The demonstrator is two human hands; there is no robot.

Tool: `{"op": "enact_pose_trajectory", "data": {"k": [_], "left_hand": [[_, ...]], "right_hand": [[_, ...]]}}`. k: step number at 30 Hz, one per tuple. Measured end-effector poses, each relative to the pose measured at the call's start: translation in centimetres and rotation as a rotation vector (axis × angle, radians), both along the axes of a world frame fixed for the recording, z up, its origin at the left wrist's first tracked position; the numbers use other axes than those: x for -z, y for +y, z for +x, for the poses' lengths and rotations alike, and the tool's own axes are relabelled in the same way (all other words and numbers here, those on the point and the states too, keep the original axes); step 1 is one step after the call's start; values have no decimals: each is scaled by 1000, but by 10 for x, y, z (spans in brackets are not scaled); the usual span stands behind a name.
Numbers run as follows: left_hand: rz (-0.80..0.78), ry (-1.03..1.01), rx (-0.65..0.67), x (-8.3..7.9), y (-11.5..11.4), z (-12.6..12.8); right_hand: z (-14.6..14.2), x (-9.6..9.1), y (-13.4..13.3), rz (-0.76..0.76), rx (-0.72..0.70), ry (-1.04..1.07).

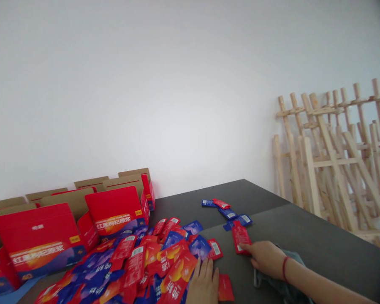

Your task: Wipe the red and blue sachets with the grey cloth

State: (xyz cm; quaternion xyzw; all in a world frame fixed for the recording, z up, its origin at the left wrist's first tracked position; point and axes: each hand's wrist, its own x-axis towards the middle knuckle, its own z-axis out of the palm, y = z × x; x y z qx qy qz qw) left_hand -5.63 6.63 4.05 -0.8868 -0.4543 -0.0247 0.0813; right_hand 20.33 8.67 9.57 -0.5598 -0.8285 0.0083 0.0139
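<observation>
A large heap of red and blue foil sachets point(136, 266) covers the near left of the dark grey table point(266, 223). My left hand point(203, 283) lies flat at the heap's right edge, fingers apart, touching the sachets, with a loose red sachet point(225, 287) just to its right. My right hand point(264, 258), with a red string around the wrist, comes in from the lower right. Its fingertips pinch the lower end of a red sachet point(240, 237). Just beyond that sachet lies a small scattered group of blue and red sachets point(228, 212).
Red printed cartons point(38, 240) with open flaps and plain cardboard cartons point(123, 183) stand along the wall at left. A grey-green cloth point(280, 276) lies under my right wrist. Wooden frames point(332, 160) lean against the white wall at right, beyond the table's edge.
</observation>
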Motion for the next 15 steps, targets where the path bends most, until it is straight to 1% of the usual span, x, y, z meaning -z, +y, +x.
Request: {"op": "enact_pose_trajectory", "data": {"k": [2, 3, 5, 7, 8, 10, 11, 13, 15], "left_hand": [[-48, -5, 21, -10, -7, -1], [-59, -8, 43, -13, -11, -1], [-54, -23, 111, -17, -18, 4], [-25, -44, 205, -19, -24, 15], [-16, -56, 245, -20, -26, 22], [-39, -77, 264, -26, -28, 40], [-78, -79, 234, -30, -28, 49], [-162, -72, 115, -36, -29, 69], [-185, -67, -35, -36, -31, 89]], "right_hand": [[5, 5, -25, -12, -41, -10], [8, 7, -38, -10, -83, -6], [17, 9, -59, 6, -220, 15], [30, 10, -72, 25, -321, 52], [38, 10, -74, 39, -324, 81], [52, 10, -75, 93, -242, 170], [57, 9, -74, 128, -172, 224], [58, 4, -75, 182, -33, 322], [48, 0, -79, 183, 56, 381]]}}
